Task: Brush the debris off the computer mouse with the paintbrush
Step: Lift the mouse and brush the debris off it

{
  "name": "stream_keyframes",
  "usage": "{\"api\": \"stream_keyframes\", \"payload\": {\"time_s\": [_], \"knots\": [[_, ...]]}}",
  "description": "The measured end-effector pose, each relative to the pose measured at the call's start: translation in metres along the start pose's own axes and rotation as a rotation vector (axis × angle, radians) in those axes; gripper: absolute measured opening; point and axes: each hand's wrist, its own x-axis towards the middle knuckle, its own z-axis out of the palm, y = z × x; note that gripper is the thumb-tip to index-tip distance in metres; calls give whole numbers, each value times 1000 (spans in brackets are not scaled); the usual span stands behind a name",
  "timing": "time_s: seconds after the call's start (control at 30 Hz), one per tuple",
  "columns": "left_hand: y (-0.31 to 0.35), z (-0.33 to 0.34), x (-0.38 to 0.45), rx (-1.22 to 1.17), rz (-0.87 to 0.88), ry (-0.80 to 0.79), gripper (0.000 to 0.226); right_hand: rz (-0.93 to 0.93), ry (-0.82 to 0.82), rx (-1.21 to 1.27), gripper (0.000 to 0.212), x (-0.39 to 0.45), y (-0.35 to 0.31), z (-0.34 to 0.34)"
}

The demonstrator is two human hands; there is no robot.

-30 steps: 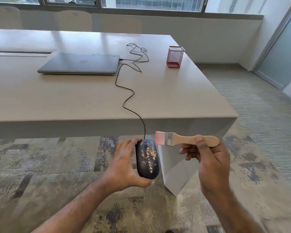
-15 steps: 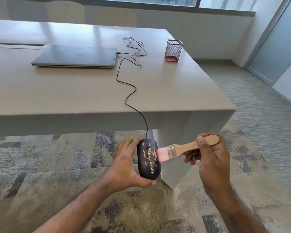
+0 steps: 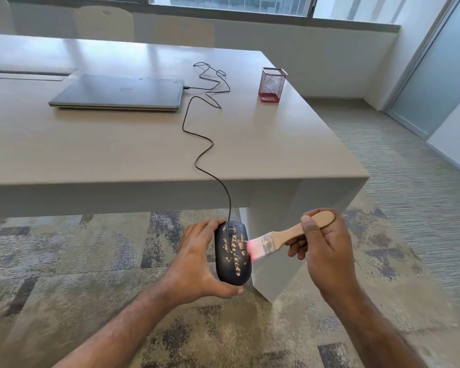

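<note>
A black wired computer mouse is held in the air in front of the table edge, its top strewn with tan debris flecks. My left hand grips it from the left side and underneath. My right hand holds a wooden-handled paintbrush by the handle end. The brush's pink bristles touch the mouse's right edge. The mouse cable runs up over the table edge to the laptop.
A closed grey laptop lies on the beige table, with a red mesh pen cup at the far right. A white table leg stands just behind the mouse. Patterned carpet covers the floor below.
My right hand swung the brush down from above the mouse, so the bristles now rest against its right edge. My left hand keeps the same grip.
</note>
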Motion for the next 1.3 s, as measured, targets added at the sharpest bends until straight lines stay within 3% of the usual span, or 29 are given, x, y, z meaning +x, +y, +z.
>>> {"api": "stream_keyframes", "payload": {"time_s": [0.8, 1.03, 1.2, 1.3], "knots": [[-13, -2, -10, 66, 81, 38, 117, 8, -54, 16, 11, 18, -2, 21], [-15, -1, -10, 53, 112, 27, 118, -59, 21, -79, 13, 28, -2, 27], [-17, -2, -9, 43, 101, 18, 120, -66, -70, -147, 11, 34, -1, 40], [-18, -2, -10, 48, 96, 14, 124, -79, -25, -158, 10, 37, -2, 43]]}}
